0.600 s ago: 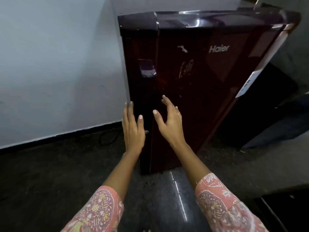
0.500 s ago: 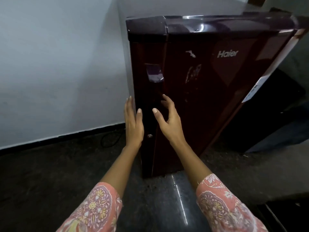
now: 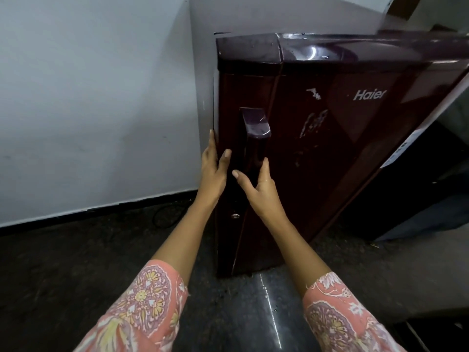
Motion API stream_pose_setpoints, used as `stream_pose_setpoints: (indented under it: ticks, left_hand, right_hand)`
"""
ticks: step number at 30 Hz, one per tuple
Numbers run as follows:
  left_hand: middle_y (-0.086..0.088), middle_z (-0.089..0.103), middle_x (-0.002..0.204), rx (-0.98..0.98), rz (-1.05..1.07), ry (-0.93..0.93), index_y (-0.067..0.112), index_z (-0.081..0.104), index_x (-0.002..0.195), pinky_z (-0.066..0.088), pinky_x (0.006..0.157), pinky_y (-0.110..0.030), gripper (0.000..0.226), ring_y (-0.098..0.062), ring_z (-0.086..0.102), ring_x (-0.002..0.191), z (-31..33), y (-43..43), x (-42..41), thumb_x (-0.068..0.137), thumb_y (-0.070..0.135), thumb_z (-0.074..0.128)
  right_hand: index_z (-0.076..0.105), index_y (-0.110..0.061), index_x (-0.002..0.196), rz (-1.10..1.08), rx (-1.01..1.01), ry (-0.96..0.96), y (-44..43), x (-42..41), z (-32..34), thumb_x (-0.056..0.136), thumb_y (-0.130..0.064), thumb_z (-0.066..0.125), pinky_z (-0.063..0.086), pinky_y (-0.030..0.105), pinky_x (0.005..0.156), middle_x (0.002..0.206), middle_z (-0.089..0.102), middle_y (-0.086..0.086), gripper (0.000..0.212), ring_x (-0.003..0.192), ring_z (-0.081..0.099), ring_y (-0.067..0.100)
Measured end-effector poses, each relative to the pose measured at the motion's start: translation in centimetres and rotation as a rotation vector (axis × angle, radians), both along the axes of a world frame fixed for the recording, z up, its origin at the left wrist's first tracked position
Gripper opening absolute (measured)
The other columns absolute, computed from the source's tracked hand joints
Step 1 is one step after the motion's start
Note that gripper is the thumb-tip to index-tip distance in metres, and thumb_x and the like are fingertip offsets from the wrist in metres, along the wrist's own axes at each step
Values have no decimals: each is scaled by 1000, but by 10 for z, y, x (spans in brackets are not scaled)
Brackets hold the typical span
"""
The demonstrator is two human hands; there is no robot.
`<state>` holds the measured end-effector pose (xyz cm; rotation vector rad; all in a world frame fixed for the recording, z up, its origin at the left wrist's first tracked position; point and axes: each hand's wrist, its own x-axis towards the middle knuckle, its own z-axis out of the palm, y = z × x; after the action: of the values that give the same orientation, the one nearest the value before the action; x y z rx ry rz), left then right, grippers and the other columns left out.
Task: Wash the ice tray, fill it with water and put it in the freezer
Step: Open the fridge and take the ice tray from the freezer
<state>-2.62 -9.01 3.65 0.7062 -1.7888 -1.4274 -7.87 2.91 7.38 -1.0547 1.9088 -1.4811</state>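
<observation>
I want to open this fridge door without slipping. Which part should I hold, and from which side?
Grip the long vertical handle near the door's left edge, below its flared top. Come from the front with the right hand, curling the fingers behind the bar; the hinges seem to be on the right.

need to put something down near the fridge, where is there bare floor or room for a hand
Bare dark floor lies left of the fridge, bordered by the wall, with a cable at its far edge. More bare floor lies in front of the fridge, between the arms. The handle is crowded: left hand on the door edge, right hand beside it.
</observation>
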Motion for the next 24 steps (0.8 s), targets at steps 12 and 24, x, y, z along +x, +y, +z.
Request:
stream_pose_setpoints:
  ticks: [12, 24]
  left_hand:
    - [-15, 33, 138, -155, -14, -140, 26, -3, 150, 34, 94, -8, 78, 2, 44, 106, -4, 9, 12, 89, 55, 36]
    - [-3, 29, 108, -308, 84, -138, 40, 3, 142, 32, 71, -4, 94, -12, 39, 94, -22, 115, 52, 64, 92, 20]
  right_hand:
    - [15, -9, 143, 5, 9, -43, 20, 9, 4, 94, -17, 52, 38, -5, 67, 108, 43, -13, 61, 97, 47, -3]
    - [31, -30, 99, -146, -59, 109, 124, 22, -22, 92, -8, 52, 50, 18, 66, 81, 56, -10, 31, 71, 59, -6]
